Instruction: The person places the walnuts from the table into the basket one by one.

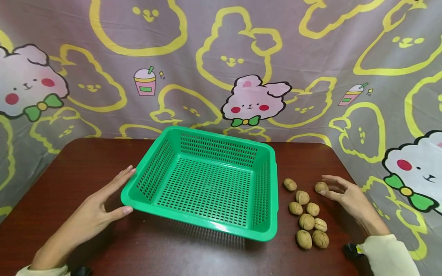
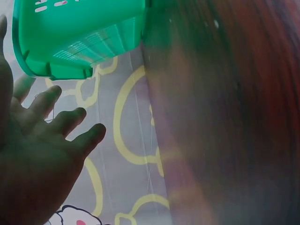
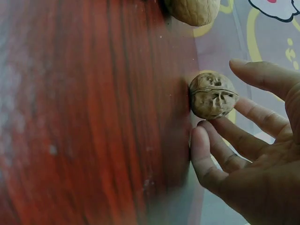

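Note:
A green plastic basket [image 1: 207, 188] with slotted walls sits on the table, its inside bare. My left hand [image 1: 91, 211] is beside its left corner, fingers extended along the side and thumb near the front rim. In the left wrist view, those fingers [image 2: 70, 122] are spread just below the green basket [image 2: 84, 47]. Right of the basket, my right hand [image 1: 352, 199] reaches around a single walnut [image 1: 321, 187] lying on the table. The right wrist view has this walnut [image 3: 213, 95] between the raised thumb and loosely bent fingers, with a gap at the thumb.
Several more walnuts [image 1: 306, 222] lie grouped between the basket and my right hand. The dark red-brown wooden table [image 1: 138, 249] ends at a patterned curtain [image 1: 193, 76], which hangs behind it and along its right side.

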Demonstrator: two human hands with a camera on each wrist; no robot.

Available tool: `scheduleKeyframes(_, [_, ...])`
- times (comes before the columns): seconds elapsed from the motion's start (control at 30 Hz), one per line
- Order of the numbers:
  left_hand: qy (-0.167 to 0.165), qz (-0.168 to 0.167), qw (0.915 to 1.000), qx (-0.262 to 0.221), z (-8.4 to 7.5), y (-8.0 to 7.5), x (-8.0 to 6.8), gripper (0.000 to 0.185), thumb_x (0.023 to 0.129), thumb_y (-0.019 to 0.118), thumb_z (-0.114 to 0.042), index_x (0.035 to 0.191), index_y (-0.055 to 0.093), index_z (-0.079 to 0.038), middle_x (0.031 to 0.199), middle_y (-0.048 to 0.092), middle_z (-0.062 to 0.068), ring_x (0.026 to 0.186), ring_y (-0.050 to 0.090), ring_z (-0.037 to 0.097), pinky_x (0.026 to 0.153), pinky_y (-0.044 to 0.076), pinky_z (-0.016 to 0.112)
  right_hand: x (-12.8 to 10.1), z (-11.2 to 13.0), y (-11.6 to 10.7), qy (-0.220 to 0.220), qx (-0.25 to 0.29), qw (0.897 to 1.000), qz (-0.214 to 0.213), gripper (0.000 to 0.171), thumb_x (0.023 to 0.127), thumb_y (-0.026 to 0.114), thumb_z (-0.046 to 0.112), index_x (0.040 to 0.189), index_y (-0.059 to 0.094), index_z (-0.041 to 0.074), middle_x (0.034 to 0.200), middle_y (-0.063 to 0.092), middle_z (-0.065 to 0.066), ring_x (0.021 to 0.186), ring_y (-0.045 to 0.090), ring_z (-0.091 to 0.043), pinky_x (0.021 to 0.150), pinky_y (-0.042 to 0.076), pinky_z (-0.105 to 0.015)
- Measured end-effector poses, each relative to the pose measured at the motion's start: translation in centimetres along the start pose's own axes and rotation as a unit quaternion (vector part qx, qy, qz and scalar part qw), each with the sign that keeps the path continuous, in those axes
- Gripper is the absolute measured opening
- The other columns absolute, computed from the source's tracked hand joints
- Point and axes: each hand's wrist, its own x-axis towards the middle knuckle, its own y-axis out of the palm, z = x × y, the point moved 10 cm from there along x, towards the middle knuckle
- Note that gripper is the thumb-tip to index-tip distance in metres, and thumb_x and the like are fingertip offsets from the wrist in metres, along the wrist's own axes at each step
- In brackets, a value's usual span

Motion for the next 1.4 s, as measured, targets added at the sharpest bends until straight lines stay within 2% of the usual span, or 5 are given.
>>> scheduleKeyframes(0.27, [0.001,0.007,0.9996,-0.029,-0.2,0.3,0.6,0.094,0.084,0.084,-0.002,0.164,0.038,-0.023,0.175,0.026,-0.008,0.152,0.02,-0.015,0.106,0.02,0.0,0.3,-0.3,0.6,-0.003,0.049,0.999,0.02,0.054,0.099,0.074,0.02,0.145,0.055,0.0,0.111,0.061,0.034,0.097,0.06,0.014,0.077,0.051,-0.016])
scheduleKeyframes(0.7, [-0.012,0.008,0.9993,-0.033,0.6,0.3,0.9,0.087,0.083,0.086,-0.005,0.159,0.047,-0.024,0.172,0.031,-0.012,0.152,0.022,-0.014,0.105,0.021,0.0,0.4,-0.5,1.0,0.01,0.05,0.998,0.021,0.04,0.097,0.074,0.012,0.132,0.061,-0.003,0.088,0.072,0.019,0.072,0.063,-0.007,0.063,0.052,-0.028])
scheduleKeyframes(0.97, [-0.015,0.004,0.9992,-0.036,0.8,0.2,0.8,0.086,0.083,0.087,-0.006,0.158,0.049,-0.023,0.171,0.032,-0.013,0.149,0.024,-0.017,0.104,0.022,0.0,0.4,0.4,0.8,-0.012,0.042,0.999,0.009,0.036,0.099,0.07,0.008,0.132,0.061,-0.006,0.096,0.069,0.025,0.082,0.066,0.003,0.068,0.053,-0.023])
scheduleKeyframes(1.17, [-0.014,0.001,0.9993,-0.036,0.8,0.2,0.9,0.085,0.083,0.088,-0.007,0.157,0.05,-0.024,0.171,0.034,-0.013,0.149,0.026,-0.017,0.103,0.024,0.0,0.3,2.7,0.2,-0.04,0.031,0.999,-0.005,0.041,0.1,0.073,0.023,0.135,0.063,0.004,0.108,0.065,0.032,0.095,0.066,0.01,0.076,0.054,-0.018])
scheduleKeyframes(1.4, [-0.014,-0.007,0.9989,-0.043,0.8,0.1,0.9,0.087,0.081,0.088,-0.004,0.157,0.05,-0.022,0.17,0.035,-0.012,0.149,0.028,-0.016,0.105,0.023,0.0,0.3,8.3,0.9,-0.078,0.042,0.996,0.012,0.042,0.102,0.071,0.024,0.14,0.062,0.009,0.119,0.066,0.028,0.105,0.069,0.005,0.083,0.054,-0.014])
